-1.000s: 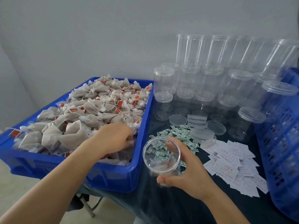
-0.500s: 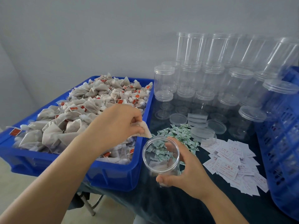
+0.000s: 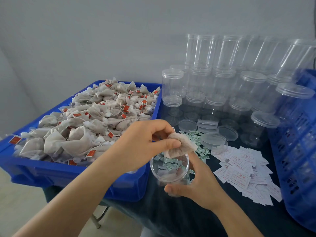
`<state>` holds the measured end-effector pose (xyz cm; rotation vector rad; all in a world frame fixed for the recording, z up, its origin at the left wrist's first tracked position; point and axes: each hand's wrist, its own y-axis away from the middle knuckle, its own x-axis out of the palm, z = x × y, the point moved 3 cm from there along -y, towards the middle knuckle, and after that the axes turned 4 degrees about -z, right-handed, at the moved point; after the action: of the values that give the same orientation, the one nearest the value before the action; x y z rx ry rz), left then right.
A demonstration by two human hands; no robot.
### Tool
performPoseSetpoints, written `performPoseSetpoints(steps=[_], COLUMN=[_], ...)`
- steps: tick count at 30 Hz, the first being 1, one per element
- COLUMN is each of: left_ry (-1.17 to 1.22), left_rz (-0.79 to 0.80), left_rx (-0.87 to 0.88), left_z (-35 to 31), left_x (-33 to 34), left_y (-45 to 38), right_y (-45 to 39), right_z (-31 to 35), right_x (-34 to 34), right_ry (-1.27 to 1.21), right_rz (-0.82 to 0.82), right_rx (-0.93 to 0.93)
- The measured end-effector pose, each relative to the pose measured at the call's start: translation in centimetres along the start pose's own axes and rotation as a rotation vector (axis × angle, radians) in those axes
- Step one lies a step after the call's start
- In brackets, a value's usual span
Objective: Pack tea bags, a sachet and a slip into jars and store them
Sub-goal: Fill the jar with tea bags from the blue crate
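Clear plastic is letting the fill show as the right hand [image 3: 196, 187] is gripping the open jar [image 3: 170, 170] upright on the worktop [image 3: 171, 218] beside the blue crate [image 3: 119, 183], while the left hand [image 3: 145, 144] is pinching a tea bag [image 3: 181, 146] just over its mouth, apparently for dropping in.

Packing workshop: bulk tea-bag crate [image 3: 51, 170], stacked empty jars [image 3: 222, 69].
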<state>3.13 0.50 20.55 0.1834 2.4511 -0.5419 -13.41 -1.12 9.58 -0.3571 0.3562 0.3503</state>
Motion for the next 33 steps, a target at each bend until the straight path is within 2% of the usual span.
performPoseSetpoints(steps=[3,8,14,17,22,26,33], left_ry=[0.055,-0.178,-0.304,-0.389,-0.601,-0.598,-0.636], left_rz=[0.037,0.114,0.175,0.154,0.086,0.052,0.208], left_rx=[-0.046,-0.060,-0.016,0.003,0.133,0.106,0.055], left_z=[0.6,1.8,2.3,2.3,1.4,0.8,0.9], left_x=[0.4,0.6,1.4,1.7,2.7,3.8,5.3], left_y=[-0.1,0.1,0.6,0.6,0.8,0.8,0.2], right_y=[0.0,0.2,0.3,0.3,0.2,0.1,0.4], right_z=[0.1,0.2,-0.2,-0.2,0.6,1.0,1.1], right_x=[0.0,-0.3,-0.2,-0.1,-0.1,0.0,0.1], right_ry=[0.001,0.001,-0.007,-0.009,-0.023,-0.056,-0.039], right_rz=[-0.008,-0.012,-0.016,-0.010,-0.009,0.006,-0.004], right_rx=[-0.011,-0.028,0.030,0.033,-0.003,-0.034,-0.040])
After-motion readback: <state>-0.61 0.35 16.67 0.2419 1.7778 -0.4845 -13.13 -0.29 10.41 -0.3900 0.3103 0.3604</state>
